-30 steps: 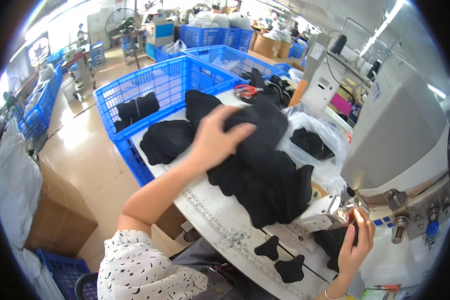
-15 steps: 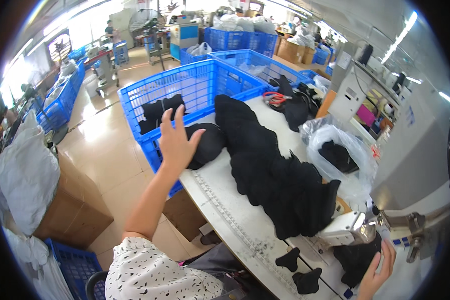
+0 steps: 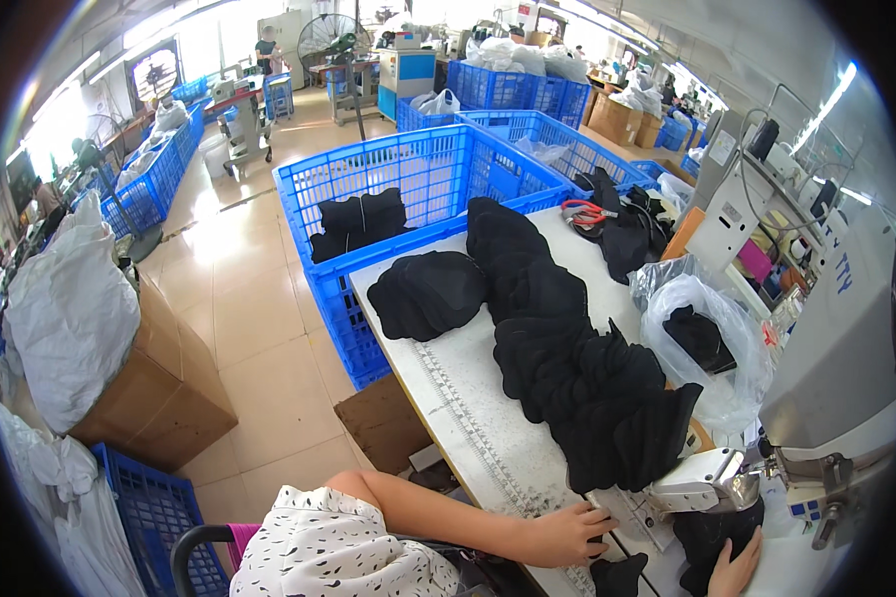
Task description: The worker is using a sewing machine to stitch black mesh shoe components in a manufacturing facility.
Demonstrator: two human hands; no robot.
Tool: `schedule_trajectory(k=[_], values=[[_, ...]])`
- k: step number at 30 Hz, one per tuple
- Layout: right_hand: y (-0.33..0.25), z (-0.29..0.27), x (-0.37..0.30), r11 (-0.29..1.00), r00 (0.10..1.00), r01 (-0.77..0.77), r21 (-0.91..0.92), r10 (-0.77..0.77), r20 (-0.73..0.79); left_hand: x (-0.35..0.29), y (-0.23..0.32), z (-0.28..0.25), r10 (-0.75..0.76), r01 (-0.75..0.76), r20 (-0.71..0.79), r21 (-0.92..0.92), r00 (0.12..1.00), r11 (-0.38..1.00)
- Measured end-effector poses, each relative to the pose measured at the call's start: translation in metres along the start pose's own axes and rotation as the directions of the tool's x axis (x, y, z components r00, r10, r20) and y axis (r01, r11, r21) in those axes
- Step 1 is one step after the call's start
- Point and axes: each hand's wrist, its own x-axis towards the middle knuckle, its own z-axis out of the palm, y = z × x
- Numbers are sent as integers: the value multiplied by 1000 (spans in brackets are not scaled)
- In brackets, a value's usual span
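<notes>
Now that the left hand (image 3: 570, 534) has dropped from the black pile (image 3: 428, 294), both are near the machine (image 3: 702, 480). Its fingers curl beside a small black piece (image 3: 619, 576), grip unclear; right hand (image 3: 738, 572), fingers parted, touches black fabric (image 3: 709, 537).

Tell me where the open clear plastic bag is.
In the head view, the clear plastic bag sits right of centre on the white table, between the row of black fabric pieces on its left and the grey sewing machine on its right.
</notes>
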Motion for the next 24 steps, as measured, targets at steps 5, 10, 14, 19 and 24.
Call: schedule_trajectory(k=[5,10,14,19,24], values=[[6,1,9,994,995,-89,-56,91,42,-3,-11,7,39,-40,22,69,999,997],[24,19,26,974,971,-226,-2,225,86,2,-10,-5,-48,50,-27,69,998,996],[22,23,40,947,930,-320,-26,319,180,5,1,-25,-279,279,-17,72,960,958],[7,-6,56,928,870,-357,105,290,400,4,-8,-39,-273,272,-20,-33,962,962],[-4,-15,61,945,900,-325,40,296,320,10,-11,-40,-353,359,65,-150,933,921]])
